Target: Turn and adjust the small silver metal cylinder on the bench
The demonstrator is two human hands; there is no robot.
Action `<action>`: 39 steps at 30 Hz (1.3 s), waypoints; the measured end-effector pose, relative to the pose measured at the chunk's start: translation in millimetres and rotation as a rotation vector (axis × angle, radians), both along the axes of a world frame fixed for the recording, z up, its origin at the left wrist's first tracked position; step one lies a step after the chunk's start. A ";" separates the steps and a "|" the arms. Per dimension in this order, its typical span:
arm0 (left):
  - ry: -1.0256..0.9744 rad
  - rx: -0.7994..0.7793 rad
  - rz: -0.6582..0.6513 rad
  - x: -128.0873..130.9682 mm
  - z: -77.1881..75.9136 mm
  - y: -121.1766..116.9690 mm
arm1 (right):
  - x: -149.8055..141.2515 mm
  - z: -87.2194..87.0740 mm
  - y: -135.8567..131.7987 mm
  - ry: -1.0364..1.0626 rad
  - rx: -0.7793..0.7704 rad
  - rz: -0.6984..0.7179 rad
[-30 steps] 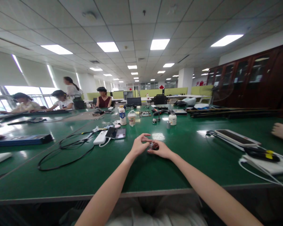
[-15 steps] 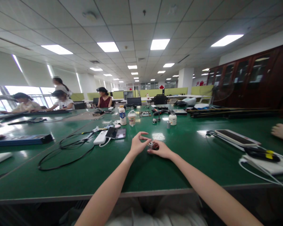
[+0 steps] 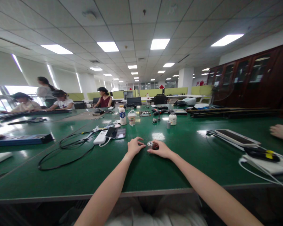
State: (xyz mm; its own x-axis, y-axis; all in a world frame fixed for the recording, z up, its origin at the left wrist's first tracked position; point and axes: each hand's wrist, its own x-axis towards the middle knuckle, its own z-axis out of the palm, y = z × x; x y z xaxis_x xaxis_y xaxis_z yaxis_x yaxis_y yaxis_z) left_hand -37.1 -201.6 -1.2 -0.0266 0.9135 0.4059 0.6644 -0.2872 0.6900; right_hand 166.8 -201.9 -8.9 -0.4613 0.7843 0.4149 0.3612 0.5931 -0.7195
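Just left of the frame's centre, the left hand [image 3: 134,146] lies on the green table [image 3: 155,175] with its fingers loosely curled and closed on nothing, its fingertips just beside a small silver cylindrical metal part [image 3: 150,144]. That part stands on the table at the centre of the frame, between the two hands. To its right, the right hand [image 3: 160,149] rests with its fingertips together on a small dark piece [image 3: 155,147] that touches or sits right against the silver part; whether the two are joined is too small to tell. As a judgement, the handling looks mid-way: the part is set down, one hand has let go, and the other keeps its hold.

Counted left to right: one black looped cable [image 3: 66,152], one white power bank [image 3: 100,137], one dark phone [image 3: 116,133], two drink containers [image 3: 122,115], one silver part, one white jar [image 3: 172,119], one long flat tablet [image 3: 237,137]. Four people sit or stand at upper left; one other hand [image 3: 280,131] shows at the right edge.
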 end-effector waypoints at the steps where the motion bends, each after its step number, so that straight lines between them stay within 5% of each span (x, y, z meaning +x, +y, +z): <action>1: -0.014 0.005 -0.003 0.7 0.9 -0.6 | 0.1 0.0 -0.1 0.001 0.000 0.001; 14: -0.236 0.131 -0.232 27.3 24.9 -19.8 | 0.4 -3.9 4.2 0.021 -0.007 0.026; 29: -0.178 0.165 -0.299 30.5 27.7 -25.9 | 0.5 -6.2 6.9 0.016 0.001 0.014; 39: -0.153 0.198 -0.203 29.2 25.2 -26.8 | 0.8 -4.2 4.3 0.003 0.017 0.007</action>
